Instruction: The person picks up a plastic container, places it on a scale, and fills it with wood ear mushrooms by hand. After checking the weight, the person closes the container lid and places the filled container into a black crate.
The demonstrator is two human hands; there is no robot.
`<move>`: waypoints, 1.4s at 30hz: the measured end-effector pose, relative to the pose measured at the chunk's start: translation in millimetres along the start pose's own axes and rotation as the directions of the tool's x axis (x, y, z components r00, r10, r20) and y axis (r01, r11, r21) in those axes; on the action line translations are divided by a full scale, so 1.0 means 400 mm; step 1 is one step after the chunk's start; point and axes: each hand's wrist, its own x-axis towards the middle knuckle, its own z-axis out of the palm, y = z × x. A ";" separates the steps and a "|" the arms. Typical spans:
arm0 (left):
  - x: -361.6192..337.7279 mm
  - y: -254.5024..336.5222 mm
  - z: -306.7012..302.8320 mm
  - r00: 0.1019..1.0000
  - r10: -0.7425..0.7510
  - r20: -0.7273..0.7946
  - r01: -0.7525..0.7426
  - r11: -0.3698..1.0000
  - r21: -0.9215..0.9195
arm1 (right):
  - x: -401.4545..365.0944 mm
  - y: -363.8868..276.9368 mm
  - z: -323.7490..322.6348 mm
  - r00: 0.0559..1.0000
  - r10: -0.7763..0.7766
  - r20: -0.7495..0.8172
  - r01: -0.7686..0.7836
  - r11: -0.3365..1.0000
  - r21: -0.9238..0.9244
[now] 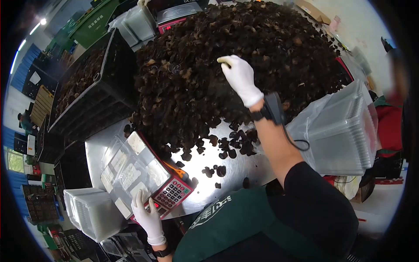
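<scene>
My right hand [239, 78], in a white glove, is over the big heap of dark dried fungus [187, 83]. Its thumb and forefinger are apart, and nothing shows between them. At the lower left, my left hand [147, 217], also gloved, has its fingers spread at the edge of a red scale [174, 192] with a keypad. A clear plastic tray [128, 168] lies on the scale's plate, just beyond the fingers. Loose pieces of fungus [221, 170] are scattered on the metal table [200, 187] between my hands.
A stack of clear trays [338, 135] stands at the right, another [94, 214] at the lower left. A black crate [94, 87] of fungus is at the left. Beyond the heap are a second scale [176, 19] and more trays [135, 26]. A person [395, 118] is at the far right.
</scene>
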 end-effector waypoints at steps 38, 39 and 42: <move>-0.025 0.036 -0.005 0.997 -0.045 -0.067 0.040 0.997 -0.067 | -0.361 -0.114 0.014 0.929 0.095 0.358 -0.154 0.978 0.139; -0.030 0.027 -0.006 0.997 -0.034 -0.064 0.032 0.999 -0.041 | -0.401 -0.087 0.027 0.912 0.107 0.396 -0.163 0.980 0.111; -0.037 0.021 0.000 1.000 -0.002 -0.030 0.003 0.999 0.054 | -0.409 -0.083 0.063 0.896 0.018 0.444 -0.085 0.988 0.131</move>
